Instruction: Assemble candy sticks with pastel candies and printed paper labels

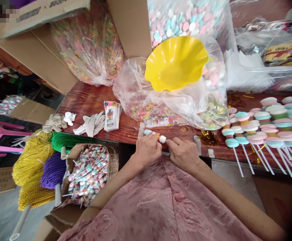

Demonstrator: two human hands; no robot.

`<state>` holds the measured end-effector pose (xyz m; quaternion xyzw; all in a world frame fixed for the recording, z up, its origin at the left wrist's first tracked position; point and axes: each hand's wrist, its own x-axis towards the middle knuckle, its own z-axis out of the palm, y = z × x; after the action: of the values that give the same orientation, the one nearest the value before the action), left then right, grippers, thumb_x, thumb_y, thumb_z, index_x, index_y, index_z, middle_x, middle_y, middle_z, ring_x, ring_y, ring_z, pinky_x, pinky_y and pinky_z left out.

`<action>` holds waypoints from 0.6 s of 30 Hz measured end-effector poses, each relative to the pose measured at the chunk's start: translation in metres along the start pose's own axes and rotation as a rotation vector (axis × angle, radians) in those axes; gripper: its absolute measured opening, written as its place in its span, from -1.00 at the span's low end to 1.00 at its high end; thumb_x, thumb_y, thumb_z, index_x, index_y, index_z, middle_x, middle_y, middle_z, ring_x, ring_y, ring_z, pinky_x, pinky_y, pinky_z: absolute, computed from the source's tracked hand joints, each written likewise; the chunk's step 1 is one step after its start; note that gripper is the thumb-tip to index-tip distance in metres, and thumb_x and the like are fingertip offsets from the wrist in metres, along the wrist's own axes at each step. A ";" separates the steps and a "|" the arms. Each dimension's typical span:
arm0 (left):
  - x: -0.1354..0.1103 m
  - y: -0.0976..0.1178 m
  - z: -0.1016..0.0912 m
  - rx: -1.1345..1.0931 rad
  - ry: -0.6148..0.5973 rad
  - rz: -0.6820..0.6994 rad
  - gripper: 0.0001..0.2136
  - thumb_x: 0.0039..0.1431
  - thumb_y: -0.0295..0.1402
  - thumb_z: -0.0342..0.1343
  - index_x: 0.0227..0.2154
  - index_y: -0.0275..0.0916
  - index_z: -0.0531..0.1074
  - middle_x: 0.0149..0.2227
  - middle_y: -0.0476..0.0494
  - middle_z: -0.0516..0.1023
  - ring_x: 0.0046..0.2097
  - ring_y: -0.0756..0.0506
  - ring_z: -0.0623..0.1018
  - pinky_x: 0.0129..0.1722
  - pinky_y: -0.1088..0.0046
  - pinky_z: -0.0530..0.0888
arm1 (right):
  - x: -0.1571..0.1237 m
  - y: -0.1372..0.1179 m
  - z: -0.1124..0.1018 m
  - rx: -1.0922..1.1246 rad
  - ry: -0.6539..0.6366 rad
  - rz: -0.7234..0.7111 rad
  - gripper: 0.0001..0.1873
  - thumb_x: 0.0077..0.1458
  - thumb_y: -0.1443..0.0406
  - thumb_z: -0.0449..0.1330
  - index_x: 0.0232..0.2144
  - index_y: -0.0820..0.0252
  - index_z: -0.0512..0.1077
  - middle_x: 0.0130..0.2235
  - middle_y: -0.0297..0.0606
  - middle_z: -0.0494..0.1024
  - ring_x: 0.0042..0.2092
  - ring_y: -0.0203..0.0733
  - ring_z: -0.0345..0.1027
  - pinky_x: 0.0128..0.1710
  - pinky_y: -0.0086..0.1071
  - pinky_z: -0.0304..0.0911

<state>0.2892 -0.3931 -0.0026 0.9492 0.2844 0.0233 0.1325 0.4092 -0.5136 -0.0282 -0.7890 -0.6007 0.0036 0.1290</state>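
Observation:
At the table's front edge my left hand (pixel 148 149) is closed around a candy lollipop (pixel 156 135), whose blue, orange and white pieces show above the fingers. A clear wrapper (pixel 141 130) stands out past its left end. My right hand (pixel 183 153) is closed in a pinch just beside the white end piece; what it pinches is hidden. Behind the hands lies a printed wrapper strip (pixel 158 121). A yellow wavy-rimmed bowl (pixel 176 63) rests on clear bags of candy discs and rings.
Finished candy lollipops (pixel 269 124) lie in rows on the right. A stack of printed wrappers (pixel 112 115) and white gloves (pixel 90 124) sit at the left. Below stand a box of wrapped lollipops (pixel 89 174) and spools of yellow cord (pixel 27 160). A cardboard box (pixel 43 57) stands behind.

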 end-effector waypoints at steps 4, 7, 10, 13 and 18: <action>-0.005 0.000 0.011 -0.095 0.009 0.019 -0.82 0.13 -0.44 -0.03 -0.54 -0.23 0.39 -0.46 -0.12 0.51 -0.39 -0.06 0.45 -0.34 0.39 0.29 | 0.000 0.007 0.002 0.075 0.153 -0.017 -0.69 0.21 0.39 0.01 -0.37 0.22 0.55 -0.44 -0.26 0.50 -0.46 -0.31 0.20 -0.41 -0.36 -0.11; -0.007 -0.002 0.010 -0.154 0.032 0.066 -0.82 0.12 -0.45 -0.02 -0.56 -0.23 0.38 -0.49 -0.09 0.49 -0.42 -0.04 0.43 -0.35 0.41 0.30 | 0.000 0.011 0.005 0.046 0.256 -0.083 -0.71 0.19 0.41 0.03 -0.44 0.23 0.53 -0.50 -0.28 0.46 -0.48 -0.31 0.15 -0.40 -0.36 -0.09; -0.001 -0.009 -0.015 -0.216 0.084 0.187 -0.81 0.20 -0.43 -0.03 -0.46 -0.24 0.45 -0.45 -0.06 0.53 -0.38 -0.03 0.46 -0.28 0.41 0.36 | 0.001 0.016 0.005 0.040 0.355 -0.215 -0.73 0.18 0.42 0.03 -0.42 0.24 0.52 -0.54 -0.31 0.41 -0.51 -0.31 0.11 -0.41 -0.34 -0.07; 0.013 -0.019 -0.050 -0.119 0.101 0.405 -0.79 0.17 -0.24 0.14 -0.22 -0.27 0.49 -0.17 -0.19 0.58 -0.08 -0.16 0.50 -0.01 0.26 0.36 | 0.003 0.023 -0.003 0.060 0.436 -0.326 -0.76 0.20 0.43 0.05 -0.34 0.25 0.52 -0.53 -0.33 0.44 -0.49 -0.30 0.16 -0.41 -0.33 -0.05; 0.036 -0.027 -0.064 0.055 -0.240 0.419 -0.77 0.08 -0.29 0.20 -0.22 -0.29 0.47 -0.22 -0.20 0.57 -0.15 -0.19 0.53 -0.13 0.31 0.39 | 0.010 0.036 -0.033 0.006 0.559 -0.464 -0.80 0.19 0.46 0.09 -0.25 0.20 0.49 -0.46 -0.34 0.52 -0.40 -0.30 0.27 -0.37 -0.32 0.01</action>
<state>0.2972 -0.3362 0.0513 0.9867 0.0640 -0.0706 0.1319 0.4510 -0.5191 -0.0025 -0.6018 -0.7052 -0.2399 0.2880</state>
